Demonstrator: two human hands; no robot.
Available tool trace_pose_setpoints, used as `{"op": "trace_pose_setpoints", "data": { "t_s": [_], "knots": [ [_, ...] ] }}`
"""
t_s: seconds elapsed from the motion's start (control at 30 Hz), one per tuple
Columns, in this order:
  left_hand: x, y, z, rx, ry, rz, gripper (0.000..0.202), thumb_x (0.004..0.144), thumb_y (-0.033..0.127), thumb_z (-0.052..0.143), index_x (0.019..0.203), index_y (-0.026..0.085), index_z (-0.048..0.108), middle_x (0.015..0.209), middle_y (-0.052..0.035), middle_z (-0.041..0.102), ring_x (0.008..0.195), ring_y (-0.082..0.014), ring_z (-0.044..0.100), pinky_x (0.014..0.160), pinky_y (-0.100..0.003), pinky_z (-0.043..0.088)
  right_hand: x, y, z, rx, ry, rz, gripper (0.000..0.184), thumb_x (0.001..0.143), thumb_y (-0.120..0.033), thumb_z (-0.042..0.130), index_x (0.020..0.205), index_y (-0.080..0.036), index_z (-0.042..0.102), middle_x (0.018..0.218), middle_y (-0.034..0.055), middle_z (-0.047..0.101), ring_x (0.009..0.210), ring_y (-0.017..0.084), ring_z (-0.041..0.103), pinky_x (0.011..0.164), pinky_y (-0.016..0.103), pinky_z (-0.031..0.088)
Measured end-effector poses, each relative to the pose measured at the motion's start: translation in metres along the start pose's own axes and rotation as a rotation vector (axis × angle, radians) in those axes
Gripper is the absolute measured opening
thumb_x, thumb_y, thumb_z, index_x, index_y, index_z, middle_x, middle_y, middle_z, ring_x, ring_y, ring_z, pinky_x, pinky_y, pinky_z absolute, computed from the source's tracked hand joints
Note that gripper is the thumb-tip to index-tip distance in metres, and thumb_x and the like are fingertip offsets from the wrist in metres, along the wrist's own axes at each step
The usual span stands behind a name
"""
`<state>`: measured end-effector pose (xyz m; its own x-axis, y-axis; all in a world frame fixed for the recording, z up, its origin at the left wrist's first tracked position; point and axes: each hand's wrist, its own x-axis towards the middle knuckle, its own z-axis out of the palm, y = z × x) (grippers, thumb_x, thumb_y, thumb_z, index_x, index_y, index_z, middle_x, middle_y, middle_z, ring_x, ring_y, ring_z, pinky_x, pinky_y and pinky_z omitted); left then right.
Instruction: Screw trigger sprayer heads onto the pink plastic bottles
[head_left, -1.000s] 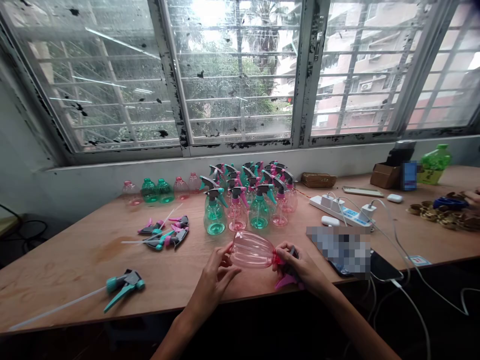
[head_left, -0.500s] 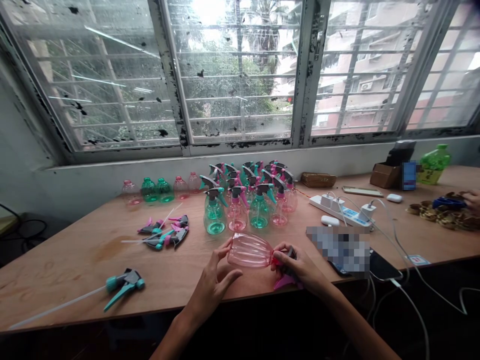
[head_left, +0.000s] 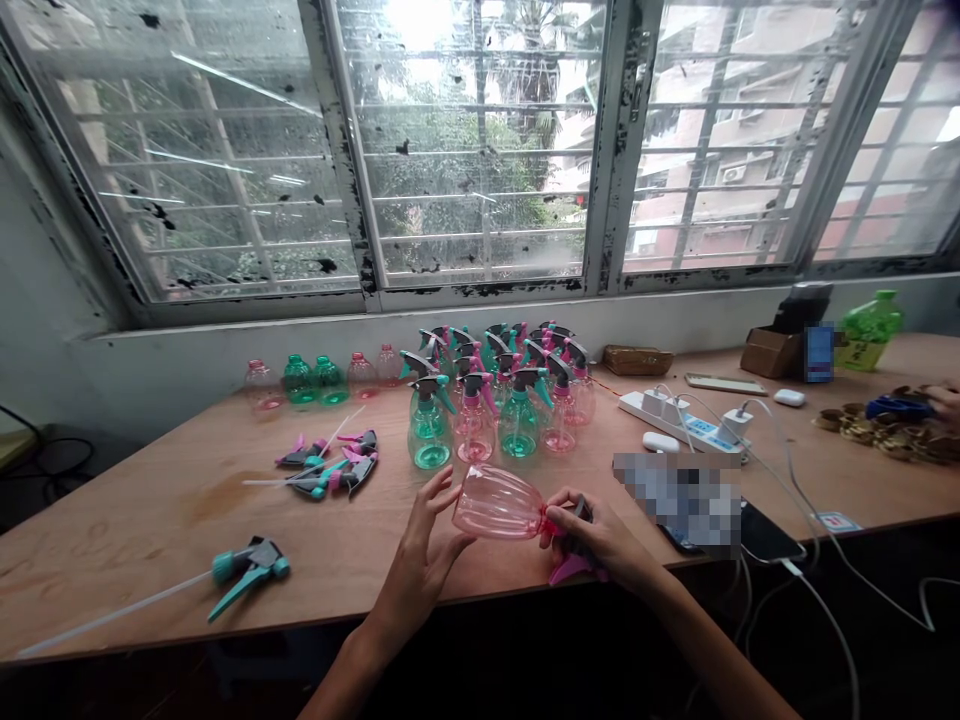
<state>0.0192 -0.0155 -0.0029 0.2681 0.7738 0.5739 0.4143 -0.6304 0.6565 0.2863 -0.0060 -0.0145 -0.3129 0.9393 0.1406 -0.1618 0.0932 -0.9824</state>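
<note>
A clear pink bottle (head_left: 496, 503) lies sideways between my hands, just above the near edge of the wooden table (head_left: 150, 520). My left hand (head_left: 427, 545) cups the bottle's base with its fingers spread around it. At the bottle's neck, my right hand (head_left: 596, 540) is wrapped round a pink and grey spray trigger head (head_left: 570, 560). Behind the bottle stands a cluster of finished teal and pink spray bottles (head_left: 495, 395).
Loose trigger heads (head_left: 330, 468) lie left of centre, and a teal one with a long tube (head_left: 244, 570) lies nearer the front left. Capless bottles (head_left: 322, 380) line the back. A power strip (head_left: 686, 420), cables and phones sit at the right, where another person's hand (head_left: 946, 400) shows.
The pink bottle has shifted slightly left and its base has tipped up. My left hand's fingers have opened wider around the base. My right hand stays on the trigger head.
</note>
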Motion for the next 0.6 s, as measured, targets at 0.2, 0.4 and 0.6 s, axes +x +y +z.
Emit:
{"op": "trace_pose_setpoints", "data": {
  "t_s": [0.2,0.4,0.6],
  "knots": [
    [-0.0005,0.0003,-0.0017,-0.057,-0.064,-0.067,0.046,0.095,0.034,0.062,0.138,0.028,0.047,0.152,-0.0112,0.046,0.144,-0.0285,0.040,0.120,-0.050,0.032,0.0018,0.0024,-0.0016,-0.018,-0.024,-0.019,0.040,0.086,-0.056,0.071,0.086,-0.017,0.059,0.075,0.0059,0.075,0.059,0.017,0.066,0.057,0.026,0.046],
    [0.0026,0.0019,-0.0035,-0.012,-0.074,-0.083,0.058,0.088,0.033,0.072,0.140,0.033,0.048,0.136,-0.0058,0.054,0.129,-0.0261,0.053,0.114,-0.044,0.040,0.0023,0.0040,-0.0031,-0.011,-0.024,-0.037,0.040,0.086,-0.055,0.071,0.087,-0.017,0.059,0.075,0.0060,0.075,0.058,0.017,0.066,0.057,0.026,0.047],
    [0.0015,-0.0055,0.0007,-0.006,-0.043,-0.085,0.052,0.092,0.027,0.064,0.142,0.035,0.051,0.112,-0.0037,0.057,0.105,-0.0220,0.062,0.101,-0.039,0.051,0.0020,0.0036,-0.0023,0.015,-0.015,-0.035,0.040,0.086,-0.056,0.071,0.087,-0.018,0.057,0.074,0.0052,0.075,0.058,0.017,0.065,0.057,0.026,0.047]
  ]
}}
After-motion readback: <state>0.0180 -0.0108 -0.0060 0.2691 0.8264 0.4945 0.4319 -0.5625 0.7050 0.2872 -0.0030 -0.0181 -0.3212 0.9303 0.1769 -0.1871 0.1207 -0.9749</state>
